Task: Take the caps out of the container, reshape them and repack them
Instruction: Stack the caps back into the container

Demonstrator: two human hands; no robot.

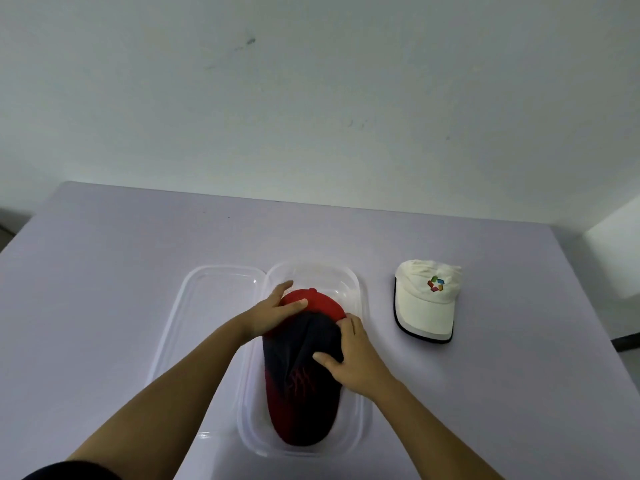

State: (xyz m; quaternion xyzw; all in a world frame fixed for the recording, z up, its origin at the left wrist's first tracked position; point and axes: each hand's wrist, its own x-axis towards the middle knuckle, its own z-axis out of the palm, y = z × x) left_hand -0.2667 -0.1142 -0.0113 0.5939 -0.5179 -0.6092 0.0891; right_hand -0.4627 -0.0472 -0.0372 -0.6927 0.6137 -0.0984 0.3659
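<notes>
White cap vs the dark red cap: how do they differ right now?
The white cap sits on the table, untouched; the dark red cap lies in the clear container under both hands. White cap bears a multicoloured logo; dark red cap a red one. Both have brims toward the camera.

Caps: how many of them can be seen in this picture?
3: a red cap and a dark cap in the clear container, and a white cap on the table right of it. Others may be hidden underneath.

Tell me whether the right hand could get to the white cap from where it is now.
Probably yes. The white cap sits alone on the table, to the right of the clear container, with nothing between it and the right hand. That hand would first have to leave the dark cap it rests on.
</notes>
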